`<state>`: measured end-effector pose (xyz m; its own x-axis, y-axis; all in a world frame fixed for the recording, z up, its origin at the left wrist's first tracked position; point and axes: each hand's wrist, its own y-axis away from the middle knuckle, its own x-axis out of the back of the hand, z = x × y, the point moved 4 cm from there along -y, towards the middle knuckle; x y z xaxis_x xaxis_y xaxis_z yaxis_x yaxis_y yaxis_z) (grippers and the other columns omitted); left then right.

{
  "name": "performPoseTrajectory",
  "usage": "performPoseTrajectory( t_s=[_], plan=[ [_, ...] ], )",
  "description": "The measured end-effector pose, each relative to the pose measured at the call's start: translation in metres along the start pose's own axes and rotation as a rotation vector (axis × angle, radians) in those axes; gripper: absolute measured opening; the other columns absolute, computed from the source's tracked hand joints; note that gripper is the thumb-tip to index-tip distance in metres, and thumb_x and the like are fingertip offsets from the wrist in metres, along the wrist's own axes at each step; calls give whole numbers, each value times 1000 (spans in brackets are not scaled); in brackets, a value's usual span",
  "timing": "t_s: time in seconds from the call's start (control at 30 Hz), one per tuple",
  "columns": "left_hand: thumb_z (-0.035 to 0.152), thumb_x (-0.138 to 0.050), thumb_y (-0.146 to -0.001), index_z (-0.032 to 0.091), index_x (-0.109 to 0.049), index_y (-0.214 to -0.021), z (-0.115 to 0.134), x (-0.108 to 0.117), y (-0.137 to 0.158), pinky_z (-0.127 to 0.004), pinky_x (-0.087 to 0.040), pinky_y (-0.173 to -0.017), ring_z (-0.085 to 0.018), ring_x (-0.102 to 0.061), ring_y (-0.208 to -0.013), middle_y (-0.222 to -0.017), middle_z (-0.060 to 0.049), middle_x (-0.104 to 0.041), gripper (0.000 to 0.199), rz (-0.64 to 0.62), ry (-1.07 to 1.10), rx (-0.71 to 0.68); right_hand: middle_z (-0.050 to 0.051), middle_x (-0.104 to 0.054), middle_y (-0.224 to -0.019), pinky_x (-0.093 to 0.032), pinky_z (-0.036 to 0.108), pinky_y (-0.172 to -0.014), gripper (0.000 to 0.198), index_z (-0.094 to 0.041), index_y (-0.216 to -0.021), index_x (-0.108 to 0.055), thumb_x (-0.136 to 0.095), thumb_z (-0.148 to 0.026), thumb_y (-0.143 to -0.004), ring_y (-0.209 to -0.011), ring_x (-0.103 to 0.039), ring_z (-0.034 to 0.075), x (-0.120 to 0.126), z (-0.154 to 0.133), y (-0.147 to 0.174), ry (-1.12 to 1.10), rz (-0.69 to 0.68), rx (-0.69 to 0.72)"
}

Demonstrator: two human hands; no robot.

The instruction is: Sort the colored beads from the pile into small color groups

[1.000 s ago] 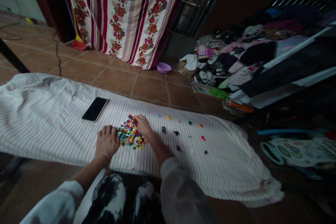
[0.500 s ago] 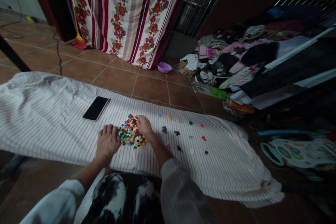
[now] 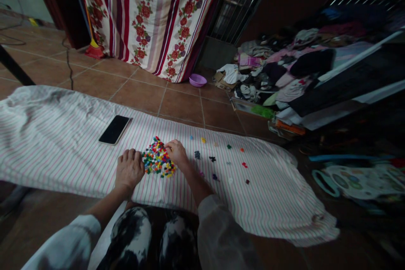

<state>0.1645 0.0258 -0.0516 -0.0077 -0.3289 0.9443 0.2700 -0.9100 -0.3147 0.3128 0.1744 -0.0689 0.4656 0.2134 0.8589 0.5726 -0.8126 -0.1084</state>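
A heap of small multicoloured pieces (image 3: 157, 161), like tiny cubes or beads, lies on a striped cloth (image 3: 272, 202). My left hand (image 3: 129, 169) rests palm down against the heap's left edge, its fingers side by side and holding nothing visible. At the heap's right side is my right hand (image 3: 177, 152), thumb and fingers pinched together over the pieces. What the pinch holds is too small to make out. Right of that hand, little colour groups lie apart: yellow pieces (image 3: 203, 140), dark grey pieces (image 3: 197, 155), black pieces (image 3: 212, 159), red pieces (image 3: 244, 165) and several others.
A phone (image 3: 114, 130) lies left of the heap on the cloth. Beyond it, a purple bowl (image 3: 198, 80) sits on the tiled floor beneath a floral curtain (image 3: 152, 17). Piled clothes (image 3: 268, 67) are at the back right, and a pale plastic toy (image 3: 357, 183) is at right.
My right hand has shifted slightly right and down along the heap, still pinched. My left hand stays in place at the left edge. The whole view has moved a little.
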Motion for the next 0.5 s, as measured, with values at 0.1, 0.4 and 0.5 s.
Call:
performPoseTrajectory(
  t_s=[0.1,0.4,0.5],
  plan=[
    [26,-38,-88,17,-56,-96,0,0,0,-41,-35,-81,-28,-48,-102,-104,-12,-57,22,5,3,1,5,-63,-97,-40,27,-90,17,-20,-92,-72,-56,-17,-85,-98,-55,17,1,-5,0,51,-28,-9],
    [26,-38,-88,17,-56,-97,-1,-1,0,-42,-35,-81,-28,-47,-102,-105,-13,-57,23,-7,11,5,5,-62,-99,-39,28,-89,12,-23,-92,-72,-62,-25,-85,-99,-53,19,8,-19,-6,147,-103,-65],
    [26,-39,-87,17,-56,-97,-1,-1,0,-42,-35,-82,-28,-47,-102,-105,-13,-57,21,-10,20,8,6,-62,-99,-40,28,-87,12,-24,-91,-72,-62,-26,-85,-99,-52,19,8,-21,-8,161,-110,-112]
  ],
)
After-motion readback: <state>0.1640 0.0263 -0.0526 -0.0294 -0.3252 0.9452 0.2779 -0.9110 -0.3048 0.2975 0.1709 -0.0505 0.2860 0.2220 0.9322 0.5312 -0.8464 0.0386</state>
